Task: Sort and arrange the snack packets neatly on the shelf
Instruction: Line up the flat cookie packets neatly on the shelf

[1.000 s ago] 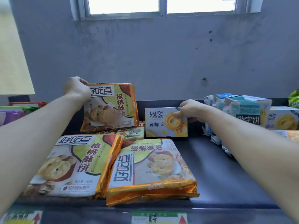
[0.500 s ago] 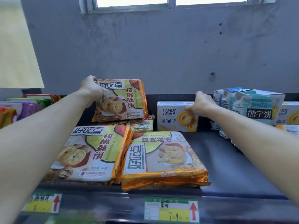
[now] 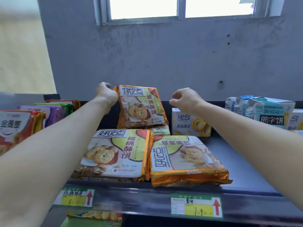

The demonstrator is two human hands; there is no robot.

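Standing at the back of the dark grey metal shelf [image 3: 232, 163], the orange-edged foil packet of walnut biscuits [image 3: 141, 107] serves as the landmark. Left of it lie red, purple and green foil packets [image 3: 49, 112], stacked flat. At the landmark's upper left corner the left hand [image 3: 105, 92] is clamped on the foil edge, probably to hold the packet upright with its printed face forward. It leans slightly, long axis near vertical, top seam up, base resting on another flat packet. In front of it lie two matching orange-edged flat packets [image 3: 118, 153], side by side and touching; the right one is turned so its long axis runs left to right. Right of the landmark the right hand [image 3: 185, 100] hovers with fingers loosely curled around nothing, just above the pale rectangular card box of butter cookies [image 3: 190, 123], which stands on its long edge. Farther right, blue-and-white cartons [image 3: 262, 110] crowd together; their order is hard to judge.
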